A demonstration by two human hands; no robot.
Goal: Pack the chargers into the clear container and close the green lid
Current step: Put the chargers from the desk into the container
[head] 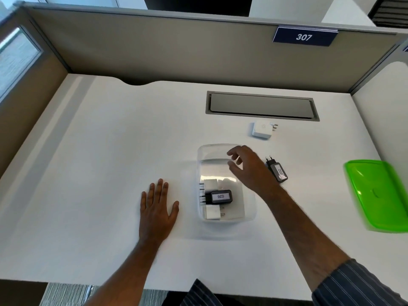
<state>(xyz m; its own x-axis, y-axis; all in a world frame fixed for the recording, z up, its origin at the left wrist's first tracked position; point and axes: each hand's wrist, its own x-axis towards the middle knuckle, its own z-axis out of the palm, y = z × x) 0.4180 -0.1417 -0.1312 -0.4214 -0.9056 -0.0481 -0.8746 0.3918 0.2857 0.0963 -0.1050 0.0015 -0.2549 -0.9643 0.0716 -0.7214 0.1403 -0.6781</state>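
Observation:
The clear container point(202, 155) stands mid-desk. Inside it lie a black charger labelled 026 point(218, 196) and two white chargers, one point(210, 184) behind the black one and one point(213, 213) in front. My right hand point(249, 168) hovers over the container's far half, fingers apart and empty. Just right of that hand, another black charger labelled 002 point(278, 172) rests on the desk. A white square charger point(262, 129) lies farther back. My left hand point(157, 208) lies flat on the desk left of the container. The green lid point(379, 195) sits at the far right.
A grey cable hatch point(260, 106) is set into the white desk point(110, 140) behind the chargers. Beige partition walls point(154, 45) close the back and sides, with a sign reading 307 point(304, 37). The near desk edge runs along the bottom.

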